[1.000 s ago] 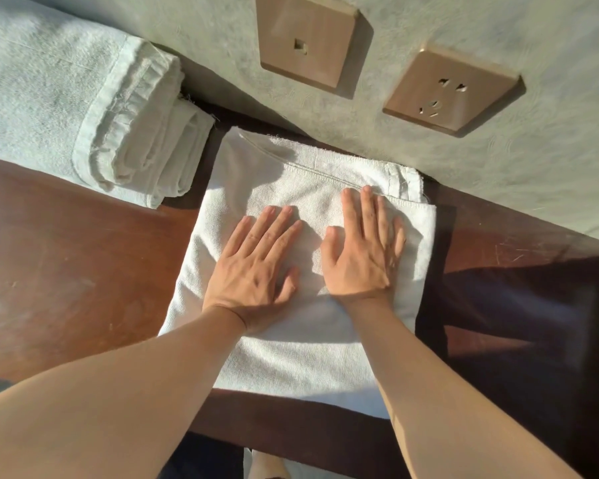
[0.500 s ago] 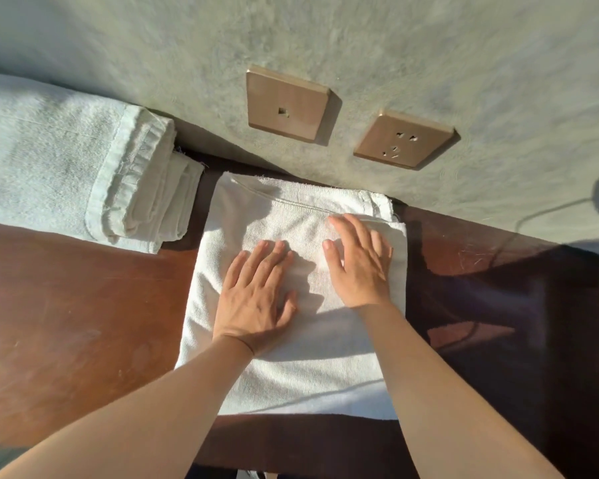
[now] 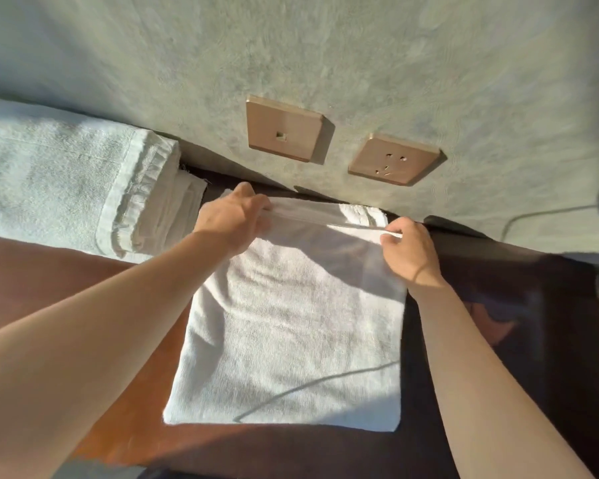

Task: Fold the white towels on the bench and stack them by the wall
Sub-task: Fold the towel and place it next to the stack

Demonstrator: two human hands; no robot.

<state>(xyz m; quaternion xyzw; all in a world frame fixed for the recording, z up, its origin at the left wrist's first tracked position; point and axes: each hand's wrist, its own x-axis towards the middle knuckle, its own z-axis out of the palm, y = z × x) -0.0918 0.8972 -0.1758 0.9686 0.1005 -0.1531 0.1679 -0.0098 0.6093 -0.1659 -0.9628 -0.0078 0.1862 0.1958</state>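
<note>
Both hands have left the towel's middle, the left hand (image 3: 232,219) and right hand (image 3: 407,248) now pinching the far corners of the towel (image 3: 291,340) on the bench (image 3: 128,392), fingertips hidden by cloth.

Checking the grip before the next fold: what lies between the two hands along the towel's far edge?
In the head view, only the towel's lifted far edge spans between the left hand and right hand, each pinching a corner near the wall.

Head-worn camera looking steeply down, close in.
It is facing the bench (image 3: 42,288) and wall (image 3: 395,63) (one view only).
</note>
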